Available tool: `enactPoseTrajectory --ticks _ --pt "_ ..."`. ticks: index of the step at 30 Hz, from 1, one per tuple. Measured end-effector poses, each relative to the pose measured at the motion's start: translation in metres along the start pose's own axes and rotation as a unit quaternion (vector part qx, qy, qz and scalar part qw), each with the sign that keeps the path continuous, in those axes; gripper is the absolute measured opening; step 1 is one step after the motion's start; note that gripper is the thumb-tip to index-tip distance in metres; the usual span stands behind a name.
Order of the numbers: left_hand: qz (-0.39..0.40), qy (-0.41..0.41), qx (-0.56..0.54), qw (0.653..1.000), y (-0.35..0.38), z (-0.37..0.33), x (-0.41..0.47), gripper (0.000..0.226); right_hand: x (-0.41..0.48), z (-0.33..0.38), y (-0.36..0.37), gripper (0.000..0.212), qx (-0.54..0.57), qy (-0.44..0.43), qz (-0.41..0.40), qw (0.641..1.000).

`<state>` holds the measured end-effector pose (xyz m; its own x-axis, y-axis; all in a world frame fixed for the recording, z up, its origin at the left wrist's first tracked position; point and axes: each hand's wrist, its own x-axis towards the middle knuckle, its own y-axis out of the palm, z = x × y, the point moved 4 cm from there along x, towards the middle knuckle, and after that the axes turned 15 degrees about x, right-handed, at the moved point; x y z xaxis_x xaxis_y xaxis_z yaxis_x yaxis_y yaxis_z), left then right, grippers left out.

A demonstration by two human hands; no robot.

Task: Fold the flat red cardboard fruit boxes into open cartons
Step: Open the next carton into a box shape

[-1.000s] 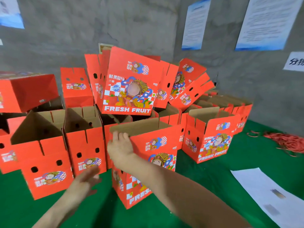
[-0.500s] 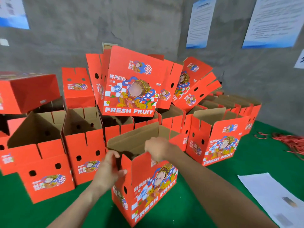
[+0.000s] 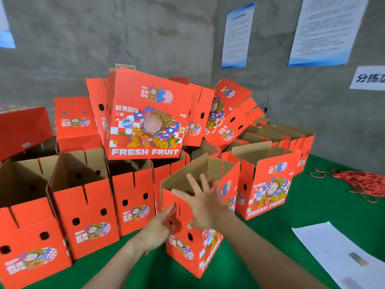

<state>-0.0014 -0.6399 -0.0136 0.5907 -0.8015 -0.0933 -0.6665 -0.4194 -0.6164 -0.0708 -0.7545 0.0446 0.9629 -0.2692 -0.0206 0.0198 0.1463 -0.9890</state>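
Nearest, at lower right on the green-covered table (image 3: 312,222), a white paper sheet (image 3: 337,253), lying flat. Low at centre, left hand (image 3: 160,225), fingers straight and together, tips against the near side panel of an upright red printed cardboard fruit carton (image 3: 210,245); grip slack, around nothing. Just above it, right hand (image 3: 205,204), fingers splayed wide before the carton's near top corner, grip likewise holding nothing; contact with the cardboard too blurred to tell. Carton standing on the table at centre, top flaps up, brown inside showing. To its left, a row of like red cartons (image 3: 83,217), tops agape; just beside it on the right, another red carton (image 3: 266,190). Farther right, a heap of thin red bands (image 3: 362,182). Behind, more cartons piled aslant, among them a tilted red carton (image 3: 145,122) reading FRESH FRUIT. Beyond, a grey concrete wall (image 3: 145,38) with white-and-blue paper notices (image 3: 235,36).
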Motion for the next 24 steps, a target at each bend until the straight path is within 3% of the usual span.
enactPoseTrajectory --ticks 5,11,15,18,21,24 --pt "0.019 -0.004 0.019 1.0 0.004 0.011 0.006 0.065 0.021 0.024 0.016 0.059 -0.088 0.035 -0.03 0.995" --pt "0.057 0.003 -0.013 0.998 0.026 -0.012 0.043 0.073 0.046 -0.004 0.006 0.06 -0.058 0.105 -0.055 0.991" --pt "-0.03 -0.014 -0.046 0.998 0.026 -0.037 0.074 0.072 0.069 -0.029 -0.006 0.057 -0.023 0.116 -0.132 0.984" --pt "-0.071 -0.04 -0.075 0.994 0.021 -0.035 0.08 0.066 0.076 -0.029 0.007 0.057 -0.034 0.022 -0.202 0.979" --pt "-0.09 -0.069 -0.045 0.993 0.008 -0.013 0.07 0.055 0.077 -0.025 0.033 0.053 -0.169 -0.076 -0.139 0.973" --pt "-0.126 -0.117 -0.05 0.984 -0.01 0.013 0.054 0.054 0.085 -0.032 0.026 0.04 -0.195 -0.005 -0.124 0.973"
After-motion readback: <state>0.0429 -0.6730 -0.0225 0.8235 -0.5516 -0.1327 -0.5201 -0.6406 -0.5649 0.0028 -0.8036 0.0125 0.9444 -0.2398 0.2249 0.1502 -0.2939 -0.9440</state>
